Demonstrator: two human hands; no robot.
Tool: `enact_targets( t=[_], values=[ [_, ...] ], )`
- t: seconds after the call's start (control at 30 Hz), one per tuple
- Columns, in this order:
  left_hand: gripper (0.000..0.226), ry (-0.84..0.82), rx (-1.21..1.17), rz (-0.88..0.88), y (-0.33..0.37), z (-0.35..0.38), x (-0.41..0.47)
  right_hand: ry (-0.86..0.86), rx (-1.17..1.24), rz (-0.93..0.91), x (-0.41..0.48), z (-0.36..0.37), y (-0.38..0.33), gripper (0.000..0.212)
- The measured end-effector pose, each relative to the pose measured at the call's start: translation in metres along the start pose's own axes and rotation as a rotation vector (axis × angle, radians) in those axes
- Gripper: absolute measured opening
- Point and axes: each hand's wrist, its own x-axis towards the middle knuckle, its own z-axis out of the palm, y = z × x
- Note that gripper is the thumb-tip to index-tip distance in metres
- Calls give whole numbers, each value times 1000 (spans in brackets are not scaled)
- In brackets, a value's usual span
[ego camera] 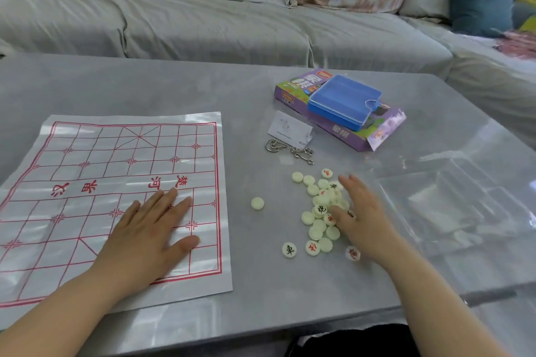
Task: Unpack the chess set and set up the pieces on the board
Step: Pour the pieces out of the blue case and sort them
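Note:
A plastic Chinese chess board sheet (87, 159) with red lines lies flat on the left of the grey table. My left hand (145, 232) rests flat on its near right part, fingers straight. To the right, a heap of pale round chess pieces (317, 211) lies on the table, some showing red or black characters. My right hand (362, 211) lies on the heap's right side with fingers spread, touching the pieces; it is blurred. One lone piece (257, 203) sits apart between board and heap. A blue plastic case (345, 101) lies on the purple chess box (290, 90).
A small white card (290, 129) and two metal wire puzzles (290, 149) lie between the box and the heap. The grey table (290, 293) reaches a near edge below my arms. A grey sofa (203, 23) stands behind it, with a blue cushion (481, 3) at right.

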Motion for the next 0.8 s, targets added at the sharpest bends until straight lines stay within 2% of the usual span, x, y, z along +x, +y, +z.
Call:
enact_targets(
  t=[0.17,0.23,0.27,0.37,0.4,0.5,0.53,0.57,0.63,0.7,0.8],
  values=[
    [104,20,-13,23,24,-8,3,-88,-239,27,-16,20,1,59],
    [99,73,24,99,46,-6,9,-88,-284,2,-16,30,-3,71],
    [92,120,71,178,56,-2,14,-80,-293,-15,-15,34,-5,79],
    [54,157,57,310,86,3,20,-67,-289,-68,-7,45,-14,83],
    [56,143,46,334,94,3,22,-68,-278,-107,-4,47,-19,82],
    [93,143,8,331,107,3,32,-107,-200,-197,5,51,-30,60],
    [98,138,17,321,106,4,37,-103,-178,-209,7,50,-29,59],
    [100,136,30,321,106,5,42,-80,-177,-219,8,49,-27,65],
    [110,103,51,334,108,7,49,-36,-225,-212,7,43,-17,92],
    [126,50,88,360,110,10,53,-67,-290,-183,2,38,-6,104],
    [121,26,79,337,108,12,61,-112,-350,-167,-3,36,3,124]
  ],
)
